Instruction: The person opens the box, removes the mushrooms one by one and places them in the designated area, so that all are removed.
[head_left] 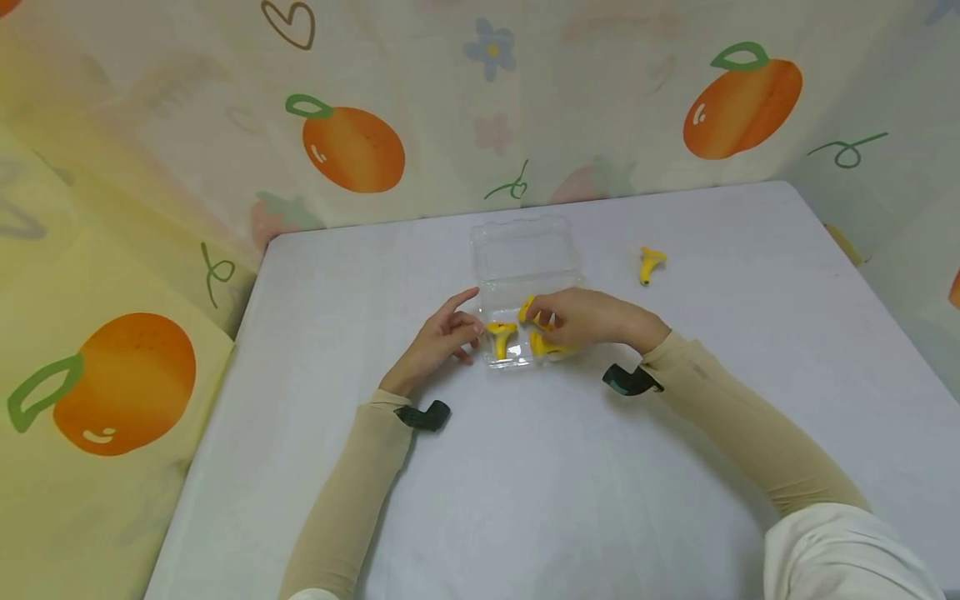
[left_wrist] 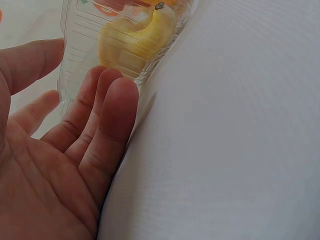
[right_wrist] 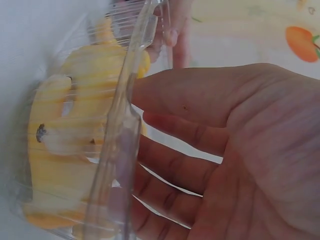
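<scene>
A clear plastic clamshell box (head_left: 491, 287) lies with its lid folded back, away from me. Inside are several yellow curved pieces with dark tips, resembling small toy bananas; one yellow piece (head_left: 501, 337) sits at the left end and another yellow piece (head_left: 550, 345) at the right. My right hand (head_left: 581, 317) reaches over the box's right side, its thumb and fingers pinching a yellow piece (head_left: 527, 308); the fingertips are partly hidden. My left hand (head_left: 435, 342) is beside the box's left wall, fingers loosely bent and touching or very near the plastic (left_wrist: 82, 50).
One more yellow piece (head_left: 651, 264) lies on the white-covered table (head_left: 525, 483), to the right of the box. Cloth printed with oranges (head_left: 352, 150) hangs behind the table and along both sides. Dark wrist-worn devices (head_left: 423, 415) sit at both cuffs.
</scene>
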